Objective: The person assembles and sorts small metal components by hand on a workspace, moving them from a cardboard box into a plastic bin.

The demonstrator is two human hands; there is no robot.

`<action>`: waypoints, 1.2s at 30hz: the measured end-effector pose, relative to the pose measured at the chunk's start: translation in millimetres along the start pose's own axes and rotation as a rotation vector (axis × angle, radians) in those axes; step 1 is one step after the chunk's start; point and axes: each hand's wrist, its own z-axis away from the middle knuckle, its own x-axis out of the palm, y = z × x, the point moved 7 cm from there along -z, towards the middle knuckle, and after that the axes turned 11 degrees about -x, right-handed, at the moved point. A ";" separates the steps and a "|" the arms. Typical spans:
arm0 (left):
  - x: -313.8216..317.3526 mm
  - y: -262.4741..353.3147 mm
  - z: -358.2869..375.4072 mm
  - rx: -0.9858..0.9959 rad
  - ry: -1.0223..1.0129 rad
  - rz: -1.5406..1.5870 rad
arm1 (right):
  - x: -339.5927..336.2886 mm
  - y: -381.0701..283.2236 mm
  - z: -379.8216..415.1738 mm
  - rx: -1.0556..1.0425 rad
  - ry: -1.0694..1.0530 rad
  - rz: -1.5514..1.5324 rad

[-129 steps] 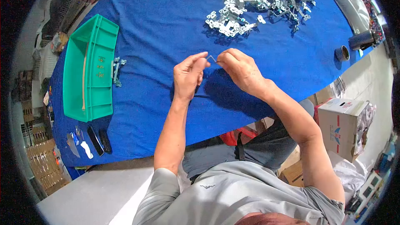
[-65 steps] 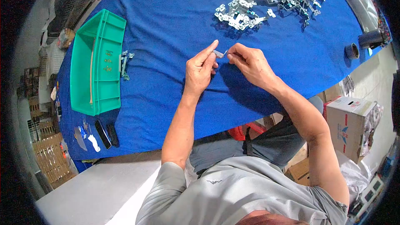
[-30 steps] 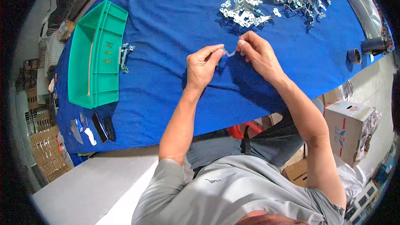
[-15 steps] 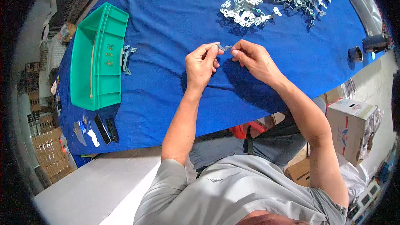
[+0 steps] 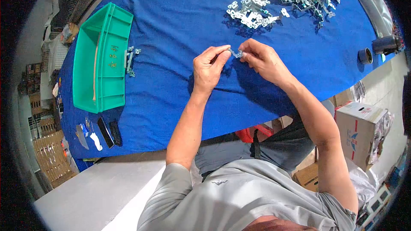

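A small grey metal part (image 5: pixel 235 53) spans the short gap between my two hands, over the blue cloth. My left hand (image 5: pixel 209 67) pinches its left end between thumb and fingertips. At its right end the thumb and fingers of my right hand (image 5: pixel 262 61) are closed on it. Beyond my hands, at the top of the cloth, lies a heap of silvery and dark metal parts (image 5: pixel 257 10). Several similar metal parts (image 5: pixel 130 62) rest beside the green bin at the left.
A green bin (image 5: pixel 114 70) stands tilted on the blue cloth (image 5: pixel 167 30) at the left, with small tools (image 5: pixel 95 140) below it. A roll of tape (image 5: pixel 365 56) sits near the right edge. A white carton (image 5: pixel 357 124) is beside the table, lower right.
My left fingers have shifted slightly, and the metal part now shows at a different angle, with more of it visible between my hands.
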 end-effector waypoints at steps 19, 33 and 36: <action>2.2 -5.3 1.7 -0.071 0.022 0.052 | -14.0 -1.2 -3.4 -0.003 0.118 -0.188; 1.8 -9.9 0.0 -0.128 0.001 0.145 | -2.2 1.4 -0.7 -0.020 0.004 0.088; 1.4 -7.6 0.1 -0.074 0.006 0.131 | -3.8 -0.8 -0.4 -0.022 0.010 0.130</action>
